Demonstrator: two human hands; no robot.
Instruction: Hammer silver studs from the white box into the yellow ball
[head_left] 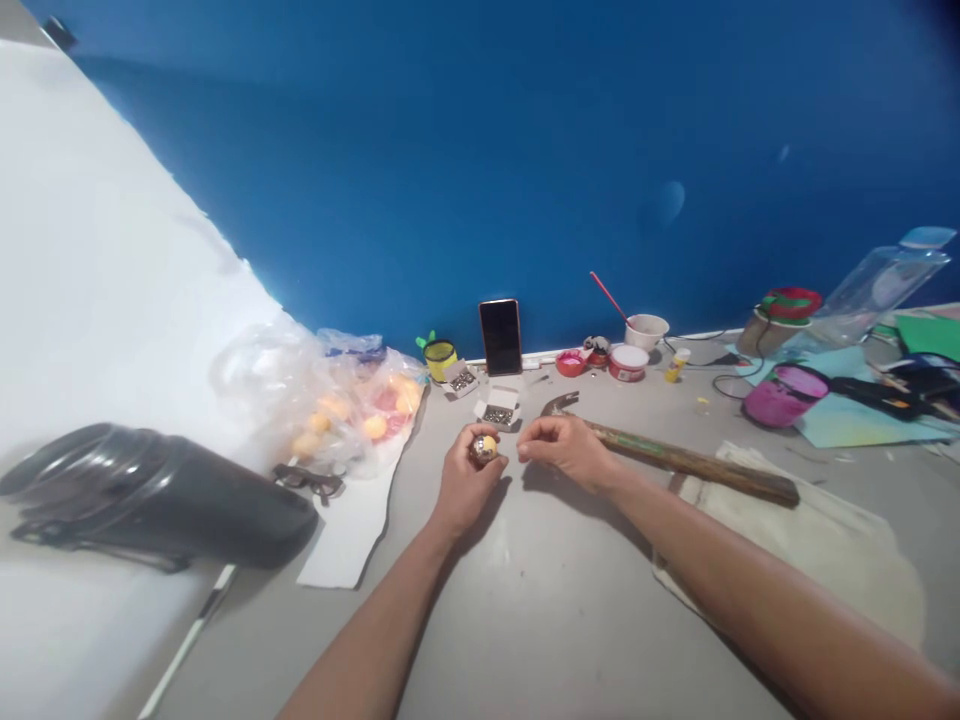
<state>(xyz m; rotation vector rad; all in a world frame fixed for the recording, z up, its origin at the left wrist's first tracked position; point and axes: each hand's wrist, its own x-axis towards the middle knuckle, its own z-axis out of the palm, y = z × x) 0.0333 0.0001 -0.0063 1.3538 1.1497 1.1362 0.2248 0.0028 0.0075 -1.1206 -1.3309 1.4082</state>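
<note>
My left hand (471, 478) is closed around a small yellow ball (484, 449) partly covered with shiny metal pieces that look like thumbtacks. Just to its right, my right hand (566, 450) has thumb and fingers pinched together; whatever is between them, if anything, is too small to make out. The two hands are apart. Beyond them lies an open small box (499, 412) of metal tacks, with a second tack box (461, 380) behind it to the left. A hammer (690, 458) with a worn wooden handle rests beside my right forearm, its claw head behind the right hand.
At the left are a black bottle (172, 495), glasses (309, 482) and a plastic bag (285, 400) with orange balls. A phone (500, 337) leans on the blue wall. Behind stand small tubs (628, 362) and a paper cup (646, 330). A pale cloth (810, 550) lies right.
</note>
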